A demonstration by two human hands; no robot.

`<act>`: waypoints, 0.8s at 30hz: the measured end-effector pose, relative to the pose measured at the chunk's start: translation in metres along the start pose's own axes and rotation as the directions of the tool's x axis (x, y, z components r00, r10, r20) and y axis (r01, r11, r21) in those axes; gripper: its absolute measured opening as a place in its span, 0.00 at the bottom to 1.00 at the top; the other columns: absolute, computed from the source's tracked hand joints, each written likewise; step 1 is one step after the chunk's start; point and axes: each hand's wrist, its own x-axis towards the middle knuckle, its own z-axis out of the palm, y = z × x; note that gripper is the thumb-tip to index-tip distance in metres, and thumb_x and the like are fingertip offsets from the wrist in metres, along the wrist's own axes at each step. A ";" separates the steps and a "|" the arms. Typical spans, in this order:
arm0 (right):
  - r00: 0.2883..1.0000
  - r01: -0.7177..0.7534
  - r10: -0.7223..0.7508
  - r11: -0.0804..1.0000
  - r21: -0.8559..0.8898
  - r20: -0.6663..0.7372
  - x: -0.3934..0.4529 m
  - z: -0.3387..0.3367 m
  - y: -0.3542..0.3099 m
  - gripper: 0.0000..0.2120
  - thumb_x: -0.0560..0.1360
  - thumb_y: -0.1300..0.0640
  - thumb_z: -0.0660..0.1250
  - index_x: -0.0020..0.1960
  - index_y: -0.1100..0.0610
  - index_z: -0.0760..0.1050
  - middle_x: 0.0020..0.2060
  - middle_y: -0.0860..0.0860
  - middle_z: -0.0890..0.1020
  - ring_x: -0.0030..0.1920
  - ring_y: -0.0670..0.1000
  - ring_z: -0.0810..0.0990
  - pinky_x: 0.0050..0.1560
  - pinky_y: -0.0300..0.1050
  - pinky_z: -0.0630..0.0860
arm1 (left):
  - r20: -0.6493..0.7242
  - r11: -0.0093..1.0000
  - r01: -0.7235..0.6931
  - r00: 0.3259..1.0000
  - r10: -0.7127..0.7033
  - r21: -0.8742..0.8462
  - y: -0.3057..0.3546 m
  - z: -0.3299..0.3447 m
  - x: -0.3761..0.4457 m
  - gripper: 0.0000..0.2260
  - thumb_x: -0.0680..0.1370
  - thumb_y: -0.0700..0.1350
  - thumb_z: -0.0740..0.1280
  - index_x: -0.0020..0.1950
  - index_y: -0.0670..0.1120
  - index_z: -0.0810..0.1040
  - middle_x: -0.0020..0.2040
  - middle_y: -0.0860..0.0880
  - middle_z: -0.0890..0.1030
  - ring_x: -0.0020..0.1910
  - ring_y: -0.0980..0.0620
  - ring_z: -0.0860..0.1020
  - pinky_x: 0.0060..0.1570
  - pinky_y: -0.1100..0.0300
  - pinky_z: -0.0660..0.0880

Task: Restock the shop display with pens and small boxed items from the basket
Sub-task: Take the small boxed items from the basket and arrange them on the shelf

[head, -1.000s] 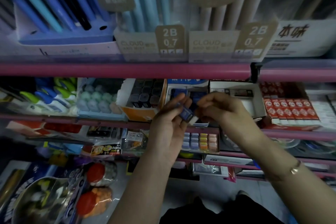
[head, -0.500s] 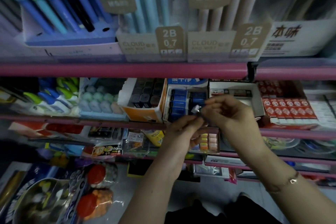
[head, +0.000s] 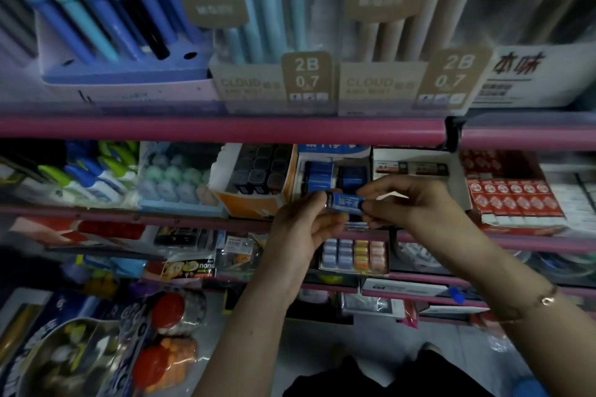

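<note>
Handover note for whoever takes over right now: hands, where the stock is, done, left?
Left hand and right hand each pinch an end of one small blue box, level, in front of the open display carton of matching blue boxes on the middle shelf.
Done: carton partly filled.
Left: seat this box in the carton, probably its right side. Basket not in view; remaining stock unknown.
</note>
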 end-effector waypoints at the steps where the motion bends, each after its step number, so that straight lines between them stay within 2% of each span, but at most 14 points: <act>1: 1.000 -0.001 0.001 0.999 -0.033 -0.006 0.001 0.000 0.000 0.07 0.71 0.68 0.70 0.45 0.58 0.80 0.40 0.57 0.82 0.36 0.53 0.82 0.43 0.42 0.80 | 0.014 0.999 -0.014 1.000 0.014 0.035 0.001 0.001 0.001 0.07 0.80 0.42 0.63 0.50 0.41 0.79 0.42 0.44 0.84 0.42 0.49 0.83 0.41 0.62 0.79; 4: 0.999 -0.035 0.040 0.988 -0.153 0.031 0.010 -0.001 -0.005 0.07 0.70 0.70 0.70 0.44 0.59 0.78 0.39 0.57 0.81 0.34 0.50 0.82 0.41 0.46 0.78 | 0.051 0.993 -0.066 0.997 0.061 0.099 -0.001 0.001 0.006 0.06 0.80 0.42 0.63 0.47 0.46 0.80 0.39 0.49 0.84 0.44 0.51 0.83 0.44 0.63 0.79; 5: 0.999 -0.034 0.040 0.988 -0.152 0.036 0.017 -0.001 -0.006 0.08 0.70 0.71 0.70 0.43 0.59 0.77 0.38 0.57 0.80 0.32 0.47 0.81 0.38 0.43 0.79 | 0.062 0.987 -0.085 0.995 0.077 0.138 -0.001 0.002 0.007 0.06 0.80 0.43 0.62 0.49 0.47 0.79 0.41 0.51 0.84 0.46 0.52 0.83 0.45 0.64 0.78; 6: 1.000 -0.020 0.021 0.984 -0.178 0.003 0.025 -0.002 -0.007 0.09 0.69 0.71 0.71 0.42 0.59 0.76 0.36 0.55 0.80 0.30 0.43 0.80 0.36 0.38 0.77 | 0.064 0.961 -0.119 0.992 0.107 0.251 -0.003 0.001 0.009 0.07 0.81 0.45 0.62 0.54 0.49 0.79 0.45 0.53 0.84 0.49 0.54 0.82 0.46 0.66 0.77; 7: 0.997 0.014 -0.033 0.966 -0.258 -0.069 0.033 -0.003 -0.007 0.08 0.69 0.69 0.71 0.41 0.58 0.76 0.36 0.53 0.80 0.30 0.40 0.79 0.37 0.33 0.75 | 0.071 0.880 -0.162 0.987 0.146 0.446 -0.006 0.001 0.012 0.09 0.81 0.47 0.61 0.60 0.51 0.76 0.50 0.57 0.82 0.53 0.56 0.80 0.49 0.68 0.75; 8: 0.985 0.055 -0.117 0.910 -0.411 -0.127 0.041 -0.004 -0.006 0.06 0.70 0.66 0.71 0.42 0.58 0.76 0.38 0.53 0.81 0.36 0.41 0.81 0.40 0.32 0.75 | 0.096 0.706 -0.210 0.976 0.198 0.676 -0.011 -0.001 0.015 0.14 0.81 0.49 0.59 0.66 0.51 0.72 0.57 0.59 0.77 0.59 0.57 0.77 0.54 0.70 0.72; 9: 0.966 0.107 -0.225 0.798 -0.593 -0.129 0.048 -0.005 -0.004 0.02 0.73 0.63 0.70 0.45 0.60 0.77 0.42 0.55 0.82 0.44 0.47 0.81 0.46 0.38 0.75 | 0.151 0.472 -0.255 0.957 0.247 0.844 -0.016 -0.001 0.018 0.18 0.82 0.50 0.57 0.72 0.50 0.66 0.64 0.57 0.72 0.65 0.57 0.71 0.61 0.70 0.66; 10: 0.944 0.146 -0.316 0.648 -0.747 -0.090 0.053 -0.004 -0.002 0.04 0.75 0.63 0.67 0.48 0.63 0.78 0.45 0.59 0.82 0.50 0.56 0.80 0.50 0.44 0.74 | 0.228 0.255 -0.297 0.936 0.270 0.920 -0.021 -0.001 0.020 0.21 0.83 0.51 0.55 0.75 0.48 0.61 0.72 0.53 0.66 0.71 0.55 0.63 0.67 0.69 0.57; 11: 0.918 0.213 -0.396 0.524 -0.825 -0.014 0.058 -0.003 0.002 0.06 0.75 0.65 0.65 0.49 0.66 0.78 0.46 0.64 0.81 0.50 0.62 0.79 0.49 0.49 0.73 | 0.290 0.093 -0.320 0.925 0.248 0.943 -0.026 0.000 0.023 0.23 0.83 0.52 0.52 0.77 0.47 0.57 0.77 0.51 0.58 0.75 0.54 0.55 0.70 0.66 0.47; 13: 0.915 0.257 -0.396 0.441 -0.860 0.070 0.065 -0.001 0.010 0.08 0.74 0.67 0.63 0.49 0.68 0.78 0.45 0.68 0.80 0.45 0.67 0.79 0.43 0.53 0.73 | 0.331 -0.082 -0.322 0.927 0.176 0.943 -0.033 -0.001 0.025 0.25 0.83 0.55 0.48 0.78 0.47 0.51 0.79 0.51 0.48 0.77 0.54 0.46 0.70 0.63 0.37; 15: 0.924 0.241 -0.370 0.379 -0.893 0.092 0.071 0.002 0.014 0.11 0.75 0.64 0.62 0.54 0.64 0.78 0.48 0.66 0.80 0.46 0.66 0.79 0.43 0.51 0.74 | 0.337 -0.141 -0.315 0.927 0.168 0.938 -0.037 -0.005 0.027 0.27 0.82 0.58 0.47 0.78 0.48 0.50 0.79 0.51 0.47 0.77 0.54 0.44 0.70 0.62 0.35; 18: 0.951 0.235 -0.268 0.294 -0.927 0.156 0.077 0.004 0.016 0.16 0.75 0.60 0.60 0.62 0.56 0.75 0.55 0.60 0.79 0.53 0.61 0.78 0.49 0.48 0.75 | 0.346 -0.172 -0.320 0.925 0.158 0.932 -0.038 -0.008 0.027 0.28 0.81 0.60 0.46 0.78 0.48 0.50 0.79 0.51 0.47 0.77 0.54 0.44 0.72 0.58 0.39; 21: 0.960 0.230 -0.228 0.298 -0.927 0.165 0.078 0.003 0.013 0.17 0.76 0.59 0.60 0.63 0.54 0.74 0.58 0.58 0.79 0.56 0.59 0.78 0.53 0.45 0.74 | 0.351 -0.182 -0.324 0.926 0.141 0.928 -0.037 -0.007 0.028 0.28 0.81 0.60 0.46 0.78 0.48 0.51 0.79 0.51 0.48 0.77 0.54 0.45 0.73 0.58 0.41; 24: 0.955 0.214 -0.234 0.120 -0.969 0.182 0.076 0.005 0.016 0.15 0.78 0.58 0.55 0.62 0.55 0.74 0.57 0.55 0.79 0.55 0.57 0.79 0.51 0.44 0.75 | 0.351 -0.196 -0.323 0.928 0.125 0.926 -0.031 -0.005 0.029 0.27 0.82 0.59 0.47 0.78 0.47 0.53 0.79 0.50 0.50 0.77 0.53 0.48 0.73 0.57 0.44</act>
